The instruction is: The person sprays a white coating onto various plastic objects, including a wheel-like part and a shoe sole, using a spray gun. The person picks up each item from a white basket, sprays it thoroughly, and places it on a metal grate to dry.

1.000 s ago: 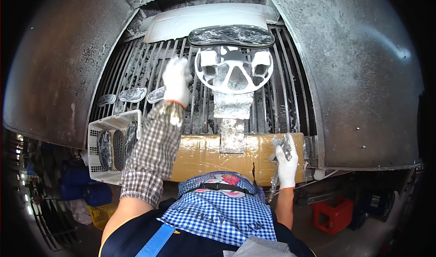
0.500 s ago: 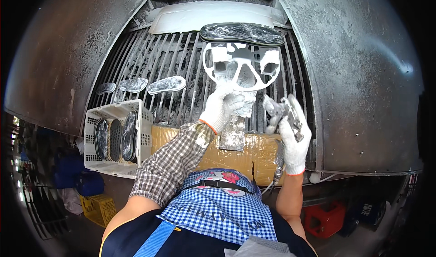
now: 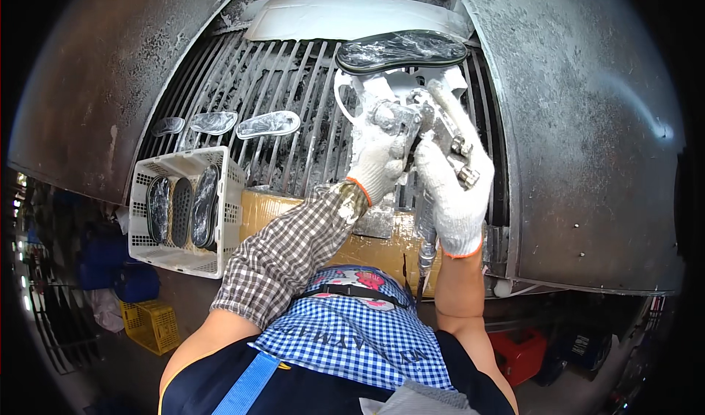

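Dark shoe sole (image 3: 402,50) seated on paint-caked white stand (image 3: 367,92), upper centre of frame. Spray gun (image 3: 440,132) just below, right hand (image 3: 453,195) fully closed on grip; left hand (image 3: 377,159) curled at gun body. Hold nozzle square, sweep evenly, spare grille (image 3: 294,92).

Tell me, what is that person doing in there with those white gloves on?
A person in white gloves stands at a paint-crusted spray booth. The right hand grips a spray gun, and the left hand touches its front end. Above them a dark shoe sole lies on a white stand. Three clear soles rest on the metal grate, and more dark soles stand in a white basket on the left.
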The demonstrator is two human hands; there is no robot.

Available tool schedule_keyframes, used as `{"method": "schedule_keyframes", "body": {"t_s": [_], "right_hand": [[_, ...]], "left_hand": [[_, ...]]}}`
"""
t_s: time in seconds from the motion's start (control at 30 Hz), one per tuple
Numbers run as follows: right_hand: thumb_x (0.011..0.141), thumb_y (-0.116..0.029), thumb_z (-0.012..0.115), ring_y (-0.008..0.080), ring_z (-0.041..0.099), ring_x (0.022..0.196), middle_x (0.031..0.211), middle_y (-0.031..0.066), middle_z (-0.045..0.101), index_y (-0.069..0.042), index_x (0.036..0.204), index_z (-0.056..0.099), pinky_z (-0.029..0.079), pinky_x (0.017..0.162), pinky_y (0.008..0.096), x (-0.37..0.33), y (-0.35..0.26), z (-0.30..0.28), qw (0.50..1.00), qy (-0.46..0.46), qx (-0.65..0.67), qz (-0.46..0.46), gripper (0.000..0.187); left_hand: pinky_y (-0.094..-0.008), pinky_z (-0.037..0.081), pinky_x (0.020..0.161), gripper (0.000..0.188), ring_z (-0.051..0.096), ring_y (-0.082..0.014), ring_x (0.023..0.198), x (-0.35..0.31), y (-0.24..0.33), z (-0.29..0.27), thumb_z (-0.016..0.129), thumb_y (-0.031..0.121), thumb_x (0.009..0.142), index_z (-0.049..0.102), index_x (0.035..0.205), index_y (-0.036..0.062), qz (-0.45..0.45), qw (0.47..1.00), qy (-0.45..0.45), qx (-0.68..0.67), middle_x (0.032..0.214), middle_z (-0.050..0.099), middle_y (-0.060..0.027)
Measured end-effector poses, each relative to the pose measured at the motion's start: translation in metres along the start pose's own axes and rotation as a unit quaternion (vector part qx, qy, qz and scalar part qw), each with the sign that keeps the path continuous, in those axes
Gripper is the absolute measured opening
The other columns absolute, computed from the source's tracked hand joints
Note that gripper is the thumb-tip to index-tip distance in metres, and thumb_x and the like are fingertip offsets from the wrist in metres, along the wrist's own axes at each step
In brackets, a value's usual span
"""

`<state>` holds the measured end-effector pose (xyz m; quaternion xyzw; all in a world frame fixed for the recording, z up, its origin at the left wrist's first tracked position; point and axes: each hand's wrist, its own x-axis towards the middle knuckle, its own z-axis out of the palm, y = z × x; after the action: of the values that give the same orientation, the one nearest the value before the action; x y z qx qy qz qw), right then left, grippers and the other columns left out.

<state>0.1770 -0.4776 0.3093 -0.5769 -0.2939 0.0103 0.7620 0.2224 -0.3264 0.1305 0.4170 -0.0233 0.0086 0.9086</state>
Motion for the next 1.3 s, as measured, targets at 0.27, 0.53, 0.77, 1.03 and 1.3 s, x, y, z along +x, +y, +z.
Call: {"method": "schedule_keyframes", "body": {"t_s": [0.27, 0.53, 0.77, 1.03, 1.3], "right_hand": [[0.098, -0.001, 0.069, 0.0155, 0.067, 0.117, 0.136, 0.0180, 0.070, 0.007, 0.150, 0.055, 0.053, 0.100, 0.0290, 0.013, 0.034, -0.018, 0.994, 0.082, -0.053, -0.050, 0.054], [0.106, -0.008, 0.063, 0.0070, 0.065, 0.079, 0.102, 0.0064, 0.072, 0.003, 0.156, 0.048, 0.054, 0.069, 0.0225, 0.013, 0.059, -0.044, 0.991, 0.103, -0.077, -0.037, 0.054], [0.106, -0.006, 0.062, 0.0068, 0.063, 0.072, 0.100, 0.0078, 0.072, 0.004, 0.156, 0.047, 0.052, 0.063, 0.0223, 0.010, 0.050, -0.039, 0.986, 0.145, -0.069, -0.040, 0.053], [0.101, -0.003, 0.067, 0.0194, 0.065, 0.122, 0.142, 0.0190, 0.066, 0.009, 0.150, 0.054, 0.049, 0.108, 0.0335, 0.000, 0.035, -0.029, 0.989, 0.137, -0.050, -0.028, 0.053], [0.103, -0.003, 0.064, 0.0188, 0.065, 0.123, 0.142, 0.0186, 0.066, 0.010, 0.152, 0.051, 0.050, 0.108, 0.0329, 0.011, 0.044, -0.037, 0.987, 0.158, 0.011, -0.034, 0.052]], "left_hand": [[-0.0469, 0.063, 0.089, 0.036, 0.075, -0.0359, 0.099, 0.010, -0.003, 0.018, 0.047, 0.017, 0.110, 0.059, 0.131, -0.0094, -0.083, 0.978, 0.143, -0.128, 0.122, 0.071, -0.0254], [-0.0406, 0.064, 0.080, 0.035, 0.076, -0.0287, 0.092, 0.003, 0.000, 0.021, 0.050, 0.020, 0.110, 0.062, 0.129, -0.0074, -0.094, 0.982, 0.126, -0.104, 0.115, 0.075, -0.0216], [-0.0391, 0.064, 0.077, 0.034, 0.074, -0.0259, 0.093, 0.003, -0.004, 0.018, 0.052, 0.021, 0.110, 0.063, 0.131, -0.0026, -0.104, 0.977, 0.140, -0.119, 0.113, 0.075, -0.0177], [-0.0411, 0.064, 0.080, 0.035, 0.074, -0.0286, 0.096, 0.006, -0.008, 0.011, 0.052, 0.021, 0.109, 0.063, 0.132, -0.0027, -0.093, 0.981, 0.118, -0.122, 0.116, 0.075, -0.0177], [-0.0441, 0.062, 0.086, 0.034, 0.074, -0.0313, 0.098, 0.002, -0.004, 0.008, 0.053, 0.022, 0.108, 0.063, 0.130, -0.0028, -0.128, 0.975, 0.149, -0.103, 0.115, 0.073, -0.0186]]}}
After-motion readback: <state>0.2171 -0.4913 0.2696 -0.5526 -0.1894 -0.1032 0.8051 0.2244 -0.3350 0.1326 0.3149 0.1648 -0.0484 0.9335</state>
